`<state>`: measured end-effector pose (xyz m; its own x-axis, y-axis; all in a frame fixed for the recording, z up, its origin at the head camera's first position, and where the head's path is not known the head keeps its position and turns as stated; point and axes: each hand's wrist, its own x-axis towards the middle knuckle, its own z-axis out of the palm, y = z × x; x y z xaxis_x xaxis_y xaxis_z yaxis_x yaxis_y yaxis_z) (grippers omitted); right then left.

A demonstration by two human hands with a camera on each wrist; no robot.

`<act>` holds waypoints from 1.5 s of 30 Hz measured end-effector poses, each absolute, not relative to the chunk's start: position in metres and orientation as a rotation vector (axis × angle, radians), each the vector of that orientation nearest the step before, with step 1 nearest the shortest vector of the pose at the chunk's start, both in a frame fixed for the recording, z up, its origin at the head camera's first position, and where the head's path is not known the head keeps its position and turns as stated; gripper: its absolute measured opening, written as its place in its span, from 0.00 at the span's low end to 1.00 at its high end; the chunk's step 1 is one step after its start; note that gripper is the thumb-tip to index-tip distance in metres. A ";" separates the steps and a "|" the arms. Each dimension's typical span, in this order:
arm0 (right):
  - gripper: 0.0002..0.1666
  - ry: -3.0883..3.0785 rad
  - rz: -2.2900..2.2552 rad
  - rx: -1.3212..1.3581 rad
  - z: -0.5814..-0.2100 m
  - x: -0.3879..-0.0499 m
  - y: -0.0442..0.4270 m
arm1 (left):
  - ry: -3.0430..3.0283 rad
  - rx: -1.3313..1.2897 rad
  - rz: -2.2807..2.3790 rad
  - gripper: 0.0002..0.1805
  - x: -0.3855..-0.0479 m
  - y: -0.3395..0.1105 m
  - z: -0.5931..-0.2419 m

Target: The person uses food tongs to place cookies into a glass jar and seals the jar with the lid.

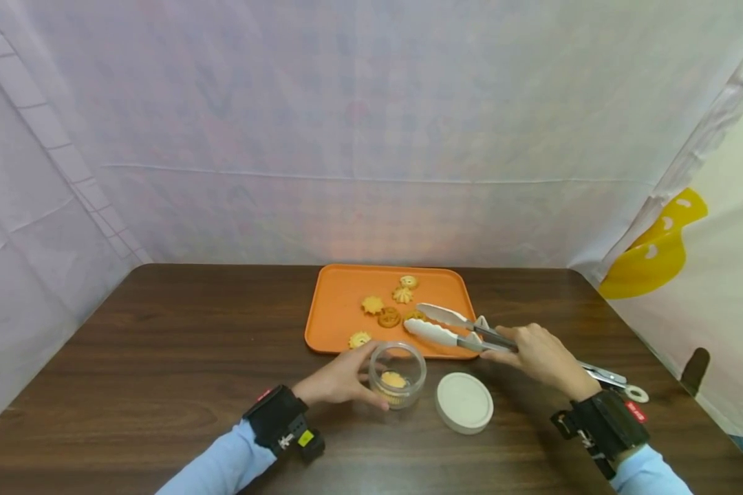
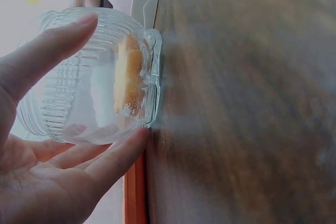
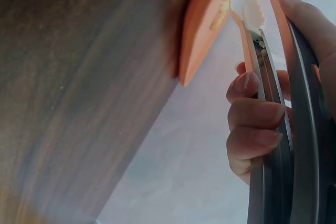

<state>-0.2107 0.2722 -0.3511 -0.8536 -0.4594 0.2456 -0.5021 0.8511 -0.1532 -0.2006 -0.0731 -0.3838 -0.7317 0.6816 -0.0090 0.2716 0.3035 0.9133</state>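
Note:
A clear ribbed jar (image 1: 398,375) without its lid stands on the table, with a cookie (image 2: 128,77) at its bottom. My left hand (image 1: 342,378) grips the jar from the left, thumb on one side and fingers on the other. My right hand (image 1: 535,354) holds a pair of metal tongs (image 3: 270,114) with white tips, fingers curled around the arms. The tong tips are spread apart over the right part of an orange tray (image 1: 334,289), near a cookie (image 1: 415,315) they partly hide. Whether the tips touch it, I cannot tell.
Several other cookies, such as a star-shaped cookie (image 1: 372,305) and a pretzel-like cookie (image 1: 389,317), lie on the tray. A round white lid (image 1: 464,402) lies right of the jar. Behind the brown table (image 1: 161,357) hangs a pale cloth (image 1: 347,137).

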 end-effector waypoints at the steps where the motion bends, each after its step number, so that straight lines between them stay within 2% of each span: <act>1: 0.28 -2.818 0.323 0.746 -0.350 -0.210 0.273 | 2.182 0.850 1.409 0.43 -0.201 -0.073 -0.384; 12: 0.37 -2.764 0.359 0.713 -0.332 -0.197 0.276 | 2.186 0.897 1.413 0.42 -0.202 -0.072 -0.384; 29: 0.32 -2.414 0.527 1.058 -0.317 -0.173 0.275 | 2.190 0.899 1.414 0.46 -0.201 -0.072 -0.384; 36: 0.31 -2.445 0.538 1.152 -0.318 -0.167 0.275 | 2.198 0.870 1.408 0.52 -0.200 -0.072 -0.384; 45: 0.29 -2.468 0.487 1.174 -0.320 -0.163 0.281 | 2.239 0.869 1.393 0.44 -0.200 -0.073 -0.385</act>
<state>-0.1630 0.2811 -0.3202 -0.5880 -0.6643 0.4615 -0.7898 0.5948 -0.1500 -0.1996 -0.0727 -0.3846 -0.7447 0.6672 0.0160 0.3093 0.3237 0.8942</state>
